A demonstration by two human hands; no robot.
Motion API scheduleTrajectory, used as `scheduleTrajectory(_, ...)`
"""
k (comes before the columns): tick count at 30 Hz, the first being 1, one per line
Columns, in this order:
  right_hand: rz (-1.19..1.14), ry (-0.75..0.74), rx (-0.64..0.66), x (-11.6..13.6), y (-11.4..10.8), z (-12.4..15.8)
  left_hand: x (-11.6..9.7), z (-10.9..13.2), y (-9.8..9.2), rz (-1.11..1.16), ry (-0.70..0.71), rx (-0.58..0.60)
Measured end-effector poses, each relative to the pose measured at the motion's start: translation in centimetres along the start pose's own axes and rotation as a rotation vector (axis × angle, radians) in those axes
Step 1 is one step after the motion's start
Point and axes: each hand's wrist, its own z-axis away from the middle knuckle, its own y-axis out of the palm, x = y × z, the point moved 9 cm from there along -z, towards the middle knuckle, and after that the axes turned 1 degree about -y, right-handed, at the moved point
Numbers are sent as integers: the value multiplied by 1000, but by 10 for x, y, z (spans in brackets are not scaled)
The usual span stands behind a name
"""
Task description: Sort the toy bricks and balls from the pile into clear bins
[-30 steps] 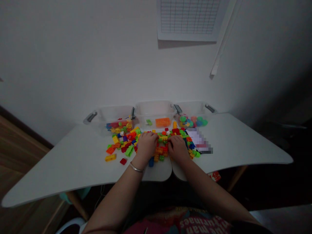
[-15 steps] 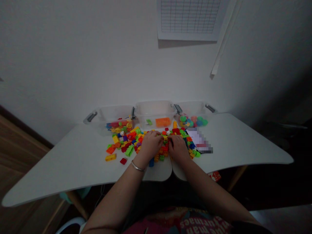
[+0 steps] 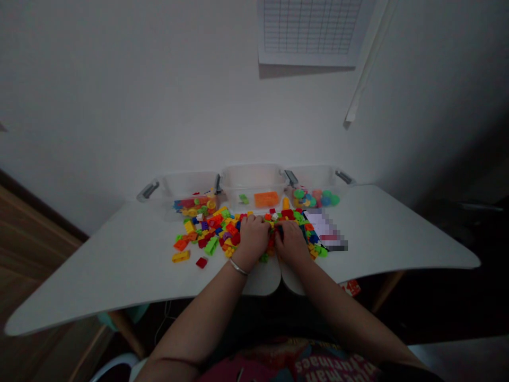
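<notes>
A pile of mixed plastic building bricks in red, yellow, green, orange and blue spreads over the front middle of the table. My left hand, a silver bangle at its wrist, is closed over the pile's right part with its fingers curled. Close beside it, my right hand also has bent fingers, its fingertips facing the left ones across a narrow gap. Red and green bricks show below and between the hands. Whatever the fingers grip is hidden by the hands and the dim light.
Three clear bins stand along the wall: the left bin and right bin hold coloured pieces, the middle bin an orange block and a green piece. A tablet-like flat object lies right of the pile. The white table has curved edges.
My left hand has shifted right, closer to my right hand, and now covers the blue brick and others seen below it before. My right hand stays nearly in place.
</notes>
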Motion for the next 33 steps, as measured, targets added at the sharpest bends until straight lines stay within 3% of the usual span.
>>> scheduleTrajectory(9, 9, 12, 11, -1, 1, 0, 3, -7, 2, -55, -5, 33)
scheduleTrajectory(19, 12, 23, 32, -2, 3, 0, -5, -5, -5, -96, 7, 149)
scheduleTrajectory(33, -4, 9, 13, 1, 0, 0, 1, -6, -5, -96, 21, 110)
